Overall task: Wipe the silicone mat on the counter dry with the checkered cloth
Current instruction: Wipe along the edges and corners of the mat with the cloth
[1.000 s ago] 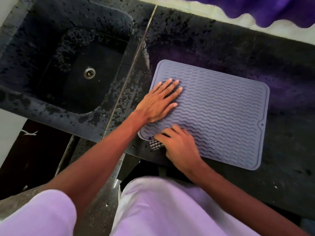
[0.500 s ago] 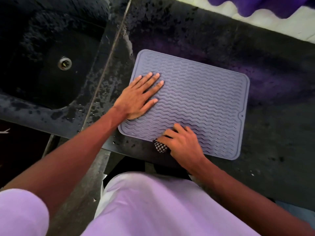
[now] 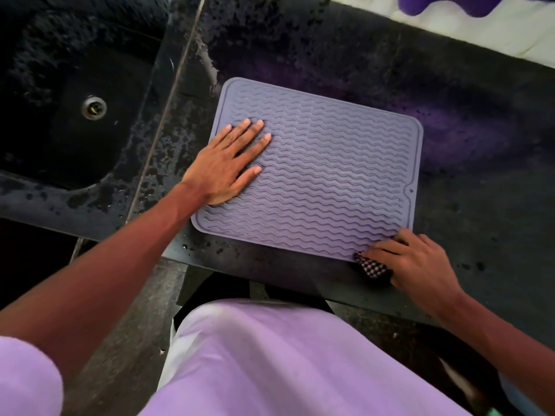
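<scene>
We see dim, soft light, brightest at the upper right, where the pale strip (image 3: 480, 28) behind the dark counter (image 3: 480, 163) is blown almost white. The sink (image 3: 60, 130) falls to near black, the wet counter gives a faint sheen, and the wide lens bends straight lines at the edges, where the lilac sleeve (image 3: 27, 379) blurs.

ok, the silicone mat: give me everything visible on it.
The silicone mat is a greyish-lilac rectangle with rounded corners, a raised rim and rows of wavy ridges. A small hole sits in a notch on its right edge. It looks soft and matte, and lies flat on the dark speckled counter, beside the sink. The left hand rests flat on its left part, fingers straight. The right hand holds the checkered cloth against its near right corner.
</scene>
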Action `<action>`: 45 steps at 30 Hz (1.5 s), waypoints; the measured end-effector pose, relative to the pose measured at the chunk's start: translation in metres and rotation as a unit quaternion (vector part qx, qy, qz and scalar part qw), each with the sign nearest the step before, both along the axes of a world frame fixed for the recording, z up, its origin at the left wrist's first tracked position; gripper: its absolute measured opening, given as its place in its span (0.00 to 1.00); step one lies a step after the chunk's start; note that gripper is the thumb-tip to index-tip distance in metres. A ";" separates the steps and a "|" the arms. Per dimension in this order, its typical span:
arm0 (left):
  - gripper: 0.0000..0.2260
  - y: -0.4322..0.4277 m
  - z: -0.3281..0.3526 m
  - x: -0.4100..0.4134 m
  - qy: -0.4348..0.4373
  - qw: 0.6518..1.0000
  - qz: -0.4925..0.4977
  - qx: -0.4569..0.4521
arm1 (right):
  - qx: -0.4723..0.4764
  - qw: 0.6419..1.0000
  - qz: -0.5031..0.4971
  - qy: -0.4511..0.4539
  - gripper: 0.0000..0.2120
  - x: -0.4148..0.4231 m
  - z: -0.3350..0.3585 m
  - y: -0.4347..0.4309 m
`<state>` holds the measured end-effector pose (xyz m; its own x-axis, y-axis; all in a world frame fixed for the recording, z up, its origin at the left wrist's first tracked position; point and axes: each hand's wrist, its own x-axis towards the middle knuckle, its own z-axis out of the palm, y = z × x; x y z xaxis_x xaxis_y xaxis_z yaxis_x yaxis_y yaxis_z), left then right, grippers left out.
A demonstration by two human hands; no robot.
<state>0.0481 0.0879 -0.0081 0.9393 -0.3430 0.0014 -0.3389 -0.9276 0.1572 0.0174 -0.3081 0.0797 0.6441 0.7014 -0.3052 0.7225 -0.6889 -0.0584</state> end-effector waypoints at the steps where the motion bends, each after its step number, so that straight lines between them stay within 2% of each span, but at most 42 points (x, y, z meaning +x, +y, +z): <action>1: 0.27 0.000 0.000 0.000 0.002 1.000 0.001 0.000 | -0.002 1.000 -0.022 0.009 0.34 0.001 0.001 -0.002; 3: 0.27 0.000 0.002 0.000 0.007 1.000 0.003 -0.018 | 0.037 0.995 -0.081 0.034 0.33 0.001 0.003 0.003; 6: 0.25 -0.001 0.004 0.005 0.001 0.996 0.027 -0.084 | 0.152 0.976 -0.143 0.055 0.30 -0.003 0.004 0.045; 10: 0.23 -0.007 0.002 0.014 -0.002 0.992 0.045 -0.119 | 0.186 0.979 -0.076 0.045 0.25 -0.012 -0.008 0.149; 13: 0.23 -0.011 0.001 0.015 0.016 0.982 0.077 -0.171 | 0.186 0.982 -0.025 -0.007 0.14 -0.024 -0.020 0.212; 15: 0.23 -0.012 0.000 0.016 0.018 0.978 0.094 -0.187 | 0.180 0.982 0.000 -0.049 0.12 -0.028 -0.031 0.231; 18: 0.23 -0.012 -0.003 0.015 0.005 0.981 0.091 -0.171 | 0.193 0.977 0.022 -0.088 0.09 -0.026 -0.044 0.227; 24: 0.22 -0.008 -0.008 0.016 -0.019 0.980 0.084 -0.180 | 0.172 0.983 0.031 -0.048 0.14 -0.015 -0.039 0.184; 28: 0.22 -0.010 -0.008 0.015 -0.024 0.980 0.087 -0.179 | 0.157 0.986 0.002 -0.050 0.13 -0.009 -0.033 0.137; 31: 0.22 -0.012 -0.008 0.015 -0.036 0.980 0.094 -0.170 | 0.130 0.990 -0.050 -0.007 0.14 -0.004 -0.021 0.155; 33: 0.22 -0.012 -0.009 0.015 -0.034 0.981 0.092 -0.168 | 0.148 0.986 -0.067 0.024 0.18 -0.001 -0.016 0.180; 36: 0.22 -0.010 -0.010 0.016 -0.030 0.982 0.091 -0.165 | 0.135 0.988 -0.043 0.058 0.13 0.000 -0.018 0.199; 38: 0.22 -0.011 -0.010 0.015 -0.031 0.981 0.092 -0.165 | 0.118 0.989 -0.039 0.081 0.14 0.001 -0.019 0.201; 45: 0.22 -0.012 -0.008 0.015 -0.036 0.981 0.096 -0.167 | 0.149 0.984 -0.072 0.063 0.11 -0.008 -0.025 0.183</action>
